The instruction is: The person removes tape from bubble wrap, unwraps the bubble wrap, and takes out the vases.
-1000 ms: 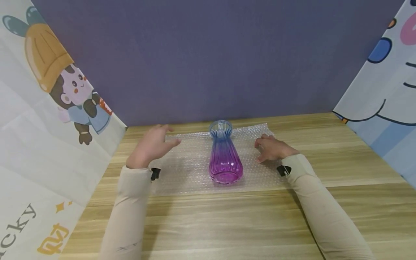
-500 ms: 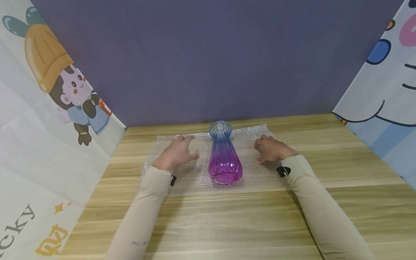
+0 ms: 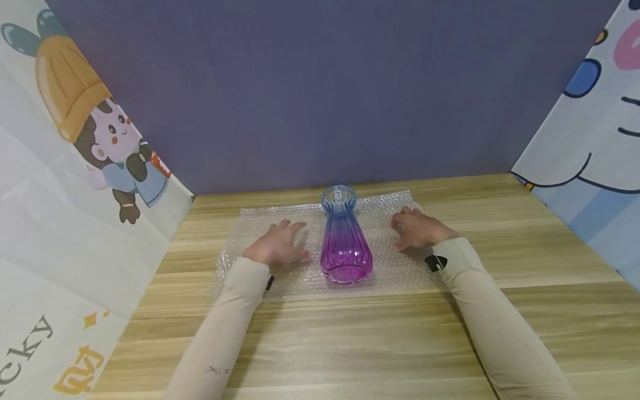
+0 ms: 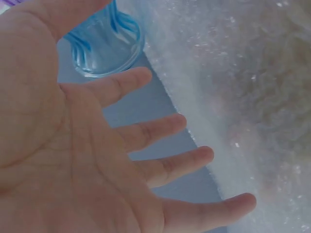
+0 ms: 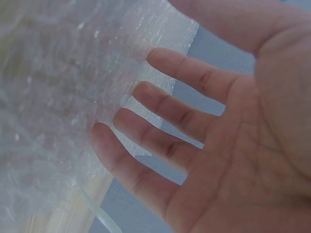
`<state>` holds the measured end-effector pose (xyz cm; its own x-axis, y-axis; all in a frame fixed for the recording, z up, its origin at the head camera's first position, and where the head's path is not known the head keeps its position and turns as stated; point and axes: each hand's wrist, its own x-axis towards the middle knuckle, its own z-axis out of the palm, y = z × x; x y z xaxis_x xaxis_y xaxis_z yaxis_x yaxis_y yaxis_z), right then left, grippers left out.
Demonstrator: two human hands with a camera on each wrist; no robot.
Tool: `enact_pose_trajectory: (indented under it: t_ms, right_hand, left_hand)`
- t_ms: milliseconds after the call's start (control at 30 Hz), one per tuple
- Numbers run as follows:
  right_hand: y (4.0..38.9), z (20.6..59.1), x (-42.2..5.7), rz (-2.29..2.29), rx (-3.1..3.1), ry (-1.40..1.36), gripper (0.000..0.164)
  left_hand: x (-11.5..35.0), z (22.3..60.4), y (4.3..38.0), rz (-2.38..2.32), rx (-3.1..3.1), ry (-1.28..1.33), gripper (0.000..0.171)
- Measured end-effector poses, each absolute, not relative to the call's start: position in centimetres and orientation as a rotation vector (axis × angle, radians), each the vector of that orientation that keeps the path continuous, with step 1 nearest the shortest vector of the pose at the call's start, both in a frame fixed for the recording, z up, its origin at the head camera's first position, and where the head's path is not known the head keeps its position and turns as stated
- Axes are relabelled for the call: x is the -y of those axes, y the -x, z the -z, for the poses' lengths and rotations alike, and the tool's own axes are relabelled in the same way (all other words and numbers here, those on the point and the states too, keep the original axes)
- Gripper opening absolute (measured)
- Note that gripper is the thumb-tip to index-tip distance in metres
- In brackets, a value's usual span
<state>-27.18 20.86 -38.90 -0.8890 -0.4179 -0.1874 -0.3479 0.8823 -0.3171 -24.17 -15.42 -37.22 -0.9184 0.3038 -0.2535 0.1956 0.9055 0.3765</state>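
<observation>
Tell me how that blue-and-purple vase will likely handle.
The vase is probably rigid and breakable, given its transparent, glass-like body. Its shiny surface may feel slippery, though the lengthwise ridges could help grip. Pushed, it might drag the bubble wrap under it.

The glass vase (image 3: 346,241) shades from clear blue at its mouth to magenta-purple at its base, ribbed lengthwise. The bubble wrap (image 3: 395,278) is translucent whitish, dotted all over. Streaky yellow-tan wood grain covers the bench (image 3: 330,344); the back panel (image 3: 320,94) is plain slate violet. Both sleeves (image 3: 505,328) are cream. On white, a cartoon figure (image 3: 117,139) wears an orange hat and light-blue clothes.
</observation>
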Motion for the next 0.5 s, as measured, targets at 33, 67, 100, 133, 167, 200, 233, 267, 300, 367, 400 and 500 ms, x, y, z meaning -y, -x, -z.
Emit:
enact_pose_trajectory:
  t_ms: [33,67,100,133,167,200,233,267,300,367,400,500]
  right_hand:
    - [27.13,38.86,-20.86,0.406,-2.801,0.582,0.054]
    - [27.1,38.84,-20.87,0.405,-2.801,0.586,0.054]
    - [27.05,38.8,-20.87,0.405,-2.801,0.593,0.054]
    - [27.01,38.76,-20.85,0.41,-2.801,0.595,0.054]
    - [26.99,38.73,-20.85,0.41,-2.802,0.599,0.054]
    - [26.98,38.72,-20.86,0.41,-2.803,0.601,0.055]
    - [26.95,38.68,-20.85,0.412,-2.803,0.6,0.055]
    - [26.94,38.66,-20.84,0.41,-2.804,0.605,0.055]
    - [26.94,38.64,-20.84,0.41,-2.805,0.609,0.055]
    - [26.92,38.62,-20.85,0.412,-2.808,0.606,0.055]
    - [26.91,38.61,-20.85,0.414,-2.808,0.605,0.055]
    - [26.91,38.61,-20.87,0.415,-2.81,0.61,0.054]
  left_hand:
    - [15.42,37.31,24.22,-0.495,-2.759,-0.369,0.092]
    - [15.41,37.38,24.23,-0.491,-2.757,-0.362,0.093]
    - [15.4,37.46,24.24,-0.485,-2.757,-0.355,0.094]
    - [15.4,37.53,24.25,-0.483,-2.757,-0.348,0.094]
    - [15.39,37.59,24.24,-0.478,-2.756,-0.34,0.095]
    - [15.38,37.64,24.25,-0.472,-2.755,-0.332,0.095]
    - [15.37,37.71,24.25,-0.466,-2.753,-0.326,0.095]
    - [15.36,37.77,24.26,-0.462,-2.751,-0.32,0.095]
    - [15.34,37.83,24.26,-0.458,-2.749,-0.316,0.095]
    - [15.31,37.95,24.27,-0.451,-2.743,-0.309,0.095]
    - [15.29,38.0,24.28,-0.446,-2.741,-0.307,0.095]
    - [15.23,38.14,24.27,-0.44,-2.74,-0.307,0.094]
